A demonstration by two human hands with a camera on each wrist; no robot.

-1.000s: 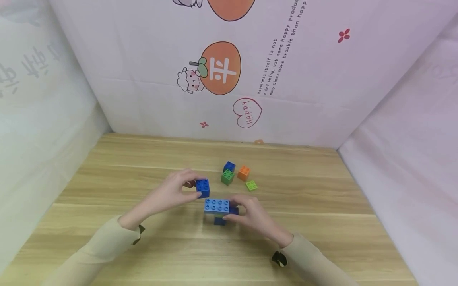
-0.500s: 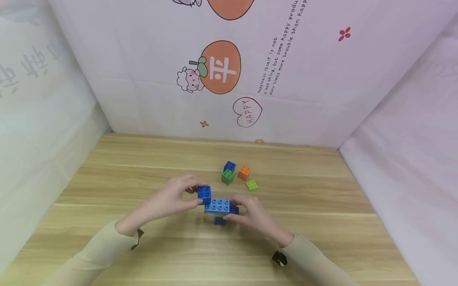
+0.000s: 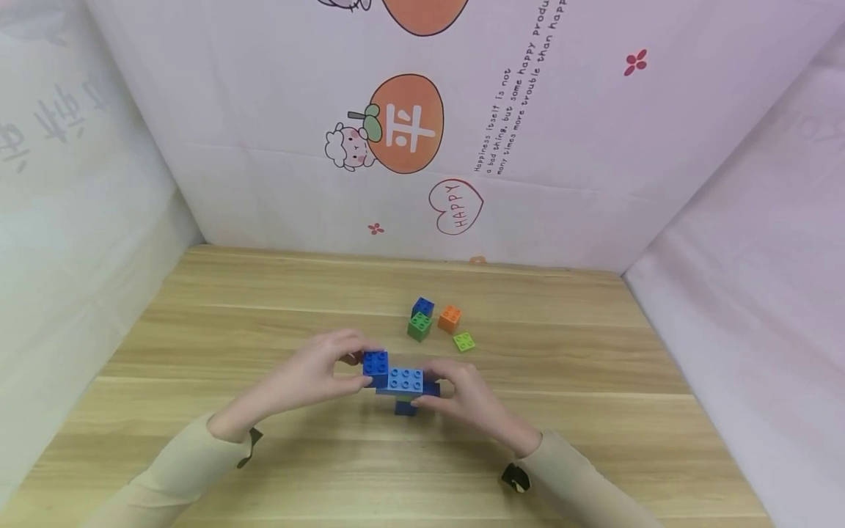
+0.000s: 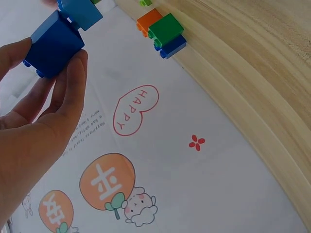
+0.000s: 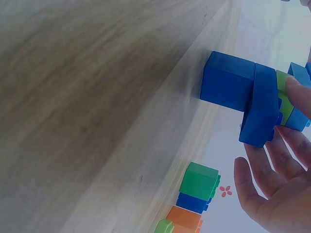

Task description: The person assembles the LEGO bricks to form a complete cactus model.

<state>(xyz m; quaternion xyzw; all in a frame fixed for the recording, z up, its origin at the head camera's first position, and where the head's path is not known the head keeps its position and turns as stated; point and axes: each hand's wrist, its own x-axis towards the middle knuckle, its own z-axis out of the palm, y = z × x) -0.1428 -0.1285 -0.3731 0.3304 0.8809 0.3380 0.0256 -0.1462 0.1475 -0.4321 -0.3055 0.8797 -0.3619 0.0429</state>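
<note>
In the head view my left hand (image 3: 320, 372) pinches a dark blue toy building block (image 3: 375, 367) between thumb and fingers. The block sits over the left end of a long light blue brick (image 3: 405, 380), covering its studs there. That brick tops a small stack, which my right hand (image 3: 472, 402) grips from the right side. In the right wrist view the stack shows a dark blue bottom block (image 5: 227, 80), an offset dark blue brick (image 5: 262, 104) and a light green layer (image 5: 283, 92) beneath the light blue one. The left wrist view shows the held block's smooth side (image 4: 56, 41).
Behind the stack, loose blocks lie on the wooden table (image 3: 264, 308): green (image 3: 419, 327), dark blue (image 3: 423, 306), orange (image 3: 450, 318) and a thin light green one (image 3: 464, 342). A printed white cloth (image 3: 264, 183) hangs at the back, with white cloth on both sides.
My left hand has lowered the dark blue block toward me, from behind and above the stack onto the light blue brick's left end. My right hand has kept its grip in place.
</note>
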